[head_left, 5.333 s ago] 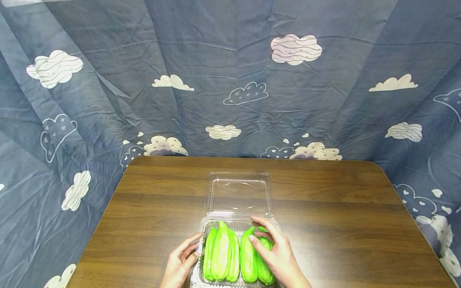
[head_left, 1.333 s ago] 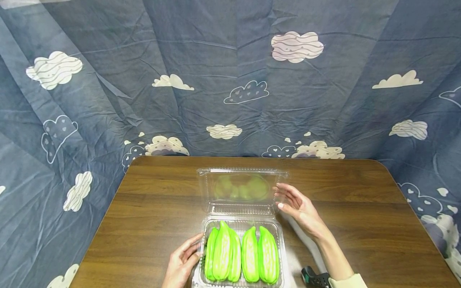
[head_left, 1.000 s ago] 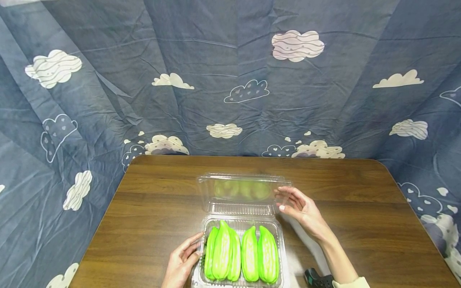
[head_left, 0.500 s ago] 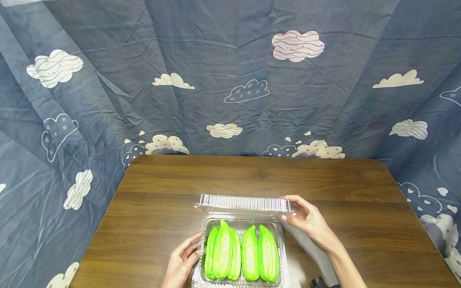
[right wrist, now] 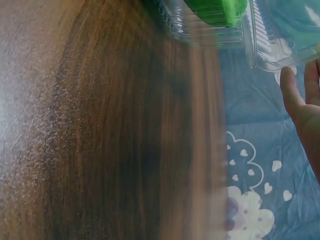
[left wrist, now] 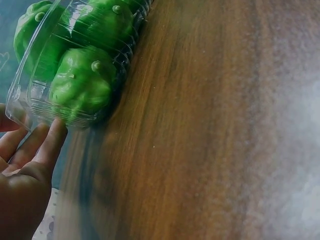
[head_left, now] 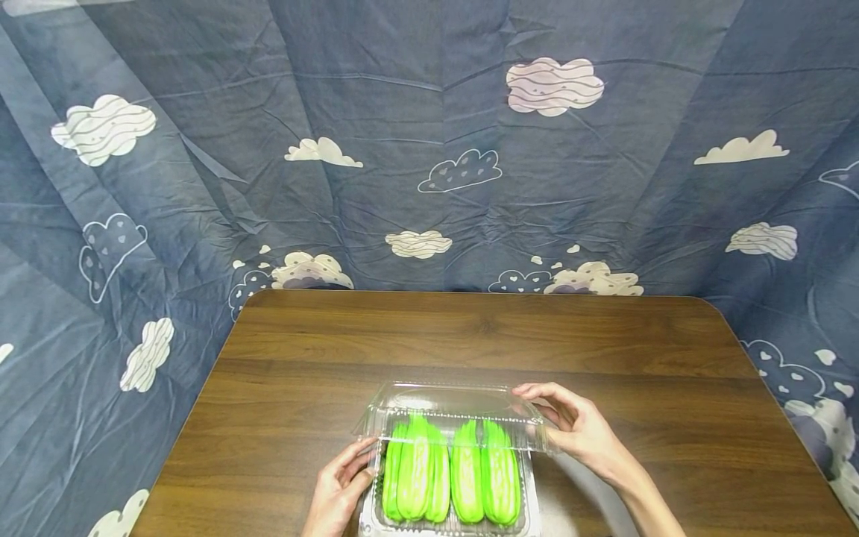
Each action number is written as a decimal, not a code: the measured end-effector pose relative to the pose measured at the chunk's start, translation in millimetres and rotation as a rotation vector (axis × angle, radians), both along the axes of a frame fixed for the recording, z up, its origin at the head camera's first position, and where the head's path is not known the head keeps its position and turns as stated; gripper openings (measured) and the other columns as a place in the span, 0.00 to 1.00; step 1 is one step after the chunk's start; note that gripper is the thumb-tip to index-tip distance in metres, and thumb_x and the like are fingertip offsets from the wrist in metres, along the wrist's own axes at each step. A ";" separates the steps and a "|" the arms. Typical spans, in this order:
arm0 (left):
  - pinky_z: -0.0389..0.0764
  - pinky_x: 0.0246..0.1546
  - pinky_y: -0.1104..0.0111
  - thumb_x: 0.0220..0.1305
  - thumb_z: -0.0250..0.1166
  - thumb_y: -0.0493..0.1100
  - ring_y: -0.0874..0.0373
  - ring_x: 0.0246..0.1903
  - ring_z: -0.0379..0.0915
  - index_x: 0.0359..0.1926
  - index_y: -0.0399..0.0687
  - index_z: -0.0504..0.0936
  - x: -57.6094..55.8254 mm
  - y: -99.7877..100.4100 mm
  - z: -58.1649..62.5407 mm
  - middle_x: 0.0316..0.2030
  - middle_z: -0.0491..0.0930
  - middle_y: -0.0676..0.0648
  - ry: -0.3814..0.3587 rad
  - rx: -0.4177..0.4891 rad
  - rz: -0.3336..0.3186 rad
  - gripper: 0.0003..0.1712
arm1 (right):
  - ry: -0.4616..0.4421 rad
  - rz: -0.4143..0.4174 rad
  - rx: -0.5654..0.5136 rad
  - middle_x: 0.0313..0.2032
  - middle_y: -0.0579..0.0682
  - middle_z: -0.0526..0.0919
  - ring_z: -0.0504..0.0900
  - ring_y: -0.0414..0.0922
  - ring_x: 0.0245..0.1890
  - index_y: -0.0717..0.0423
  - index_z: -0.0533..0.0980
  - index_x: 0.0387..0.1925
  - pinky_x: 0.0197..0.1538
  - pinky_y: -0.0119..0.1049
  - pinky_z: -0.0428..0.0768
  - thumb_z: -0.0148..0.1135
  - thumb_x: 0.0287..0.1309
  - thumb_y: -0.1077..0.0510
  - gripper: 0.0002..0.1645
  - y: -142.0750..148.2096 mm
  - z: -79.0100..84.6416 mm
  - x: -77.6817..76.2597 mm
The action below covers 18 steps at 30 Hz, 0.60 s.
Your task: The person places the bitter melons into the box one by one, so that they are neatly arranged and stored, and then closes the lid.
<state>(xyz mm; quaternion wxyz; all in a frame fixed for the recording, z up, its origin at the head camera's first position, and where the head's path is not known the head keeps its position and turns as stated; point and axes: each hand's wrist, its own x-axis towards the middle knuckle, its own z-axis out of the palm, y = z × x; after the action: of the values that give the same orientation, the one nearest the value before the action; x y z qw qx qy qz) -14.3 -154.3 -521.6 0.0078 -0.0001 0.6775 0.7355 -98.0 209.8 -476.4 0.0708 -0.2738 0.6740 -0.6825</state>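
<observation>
A clear hinged plastic container sits at the table's near edge. Several glossy green, lobed vegetables, which look like peppers, lie side by side in its base. My left hand is at the base's left side, thumb at the rim; in the left wrist view the fingers touch the clear wall. With my right hand I pinch the right edge of the lid, which tilts partly over the base and covers the peppers' far ends. In the right wrist view, the lid corner meets my fingertips; part of that hand is cut off.
The brown wooden table stretches behind and to both sides of the container. A dark blue curtain with white clouds hangs beyond the table's far and side edges.
Earlier my right hand was over the peppers, then at the raised lid. The lid has swung from lying back to leaning forward over the base. My left hand has barely moved.
</observation>
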 end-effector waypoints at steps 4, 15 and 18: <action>0.75 0.52 0.75 0.60 0.56 0.22 0.64 0.52 0.76 0.59 0.17 0.68 -0.5 0.3 -1.1 0.54 0.78 0.59 0.040 0.028 -0.007 0.24 | 0.028 0.002 0.012 0.58 0.66 0.74 0.73 0.48 0.62 0.67 0.72 0.52 0.67 0.35 0.65 0.63 0.51 0.79 0.25 0.6 1.0 2.6; 0.75 0.52 0.75 0.61 0.57 0.24 0.67 0.52 0.75 0.60 0.18 0.67 -1.3 -0.3 1.6 0.58 0.74 0.30 -0.029 0.002 0.008 0.25 | 0.166 0.074 0.053 0.61 0.71 0.70 0.71 0.52 0.63 0.73 0.70 0.55 0.66 0.34 0.68 0.63 0.48 0.81 0.30 4.8 -1.3 10.1; 0.73 0.54 0.76 0.62 0.58 0.25 0.68 0.54 0.73 0.60 0.17 0.66 -1.0 -1.4 1.3 0.59 0.68 0.21 -0.012 -0.002 -0.015 0.26 | 0.213 0.090 0.064 0.61 0.72 0.69 0.70 0.50 0.65 0.72 0.70 0.57 0.65 0.34 0.68 0.64 0.47 0.81 0.32 4.9 -3.3 12.3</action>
<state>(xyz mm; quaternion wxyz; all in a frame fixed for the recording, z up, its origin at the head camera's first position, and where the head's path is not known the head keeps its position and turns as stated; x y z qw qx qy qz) -15.3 -155.7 -520.3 0.0171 0.0005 0.6784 0.7345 -85.8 214.7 -479.6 0.0379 -0.3723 0.6862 -0.6237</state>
